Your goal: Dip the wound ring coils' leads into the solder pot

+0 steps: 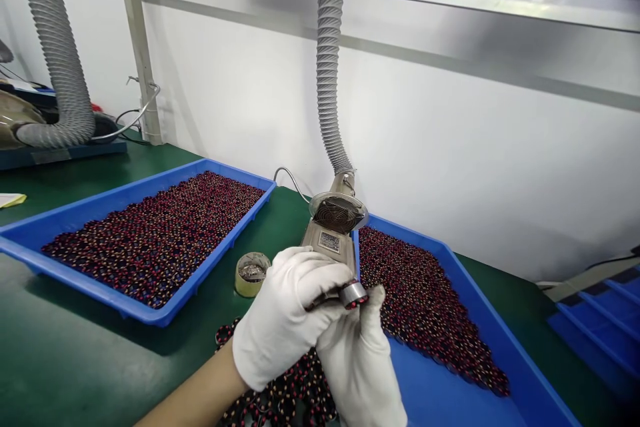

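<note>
A short silver metal ring [353, 293], with a dark part and red spots showing at its lower edge, is held between my two white-gloved hands. My left hand [285, 310] pinches it from the left with thumb and fingers. From below and the right, my right hand [361, 360] has its thumb raised against the far end, its other fingers partly hidden behind the left hand. Beneath the hands lies a pile of small black rings [300, 383] dotted with red and tan. Just beyond them stands a metal device [330, 233] with a round grille, joined to a hose.
A blue tray [165, 317] of dotted rings stands on the left, another blue tray [520, 353] on the right. A yellowish round tin [246, 285] sits beside my left hand. The grey hose [329, 47] hangs from above. Blue bins [600, 327] are at the far right.
</note>
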